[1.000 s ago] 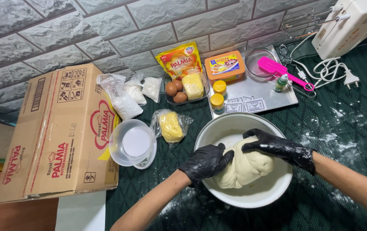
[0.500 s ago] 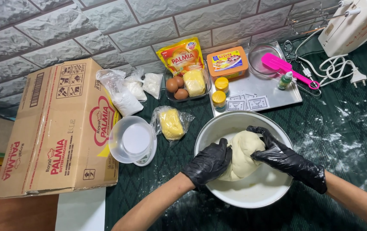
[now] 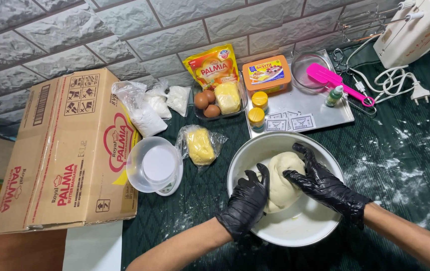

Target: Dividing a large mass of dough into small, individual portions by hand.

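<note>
A pale lump of dough sits in a white bowl on a dark green cloth. My left hand, in a black glove, presses against the dough's left side with fingers curled. My right hand, also gloved in black, lies on the dough's right side and top, fingers spread over it. Both hands squeeze the lump between them inside the bowl.
A large cardboard box stands at the left. Beside the bowl are a small white scale and a bagged yellow block. Behind lie eggs, flour bags, a metal tray with a pink spatula, and a hand mixer.
The dough has been gathered from a flatter spread into a taller lump. My right hand has drawn in from the far rim onto the dough's right side; my left hand shifted lower.
</note>
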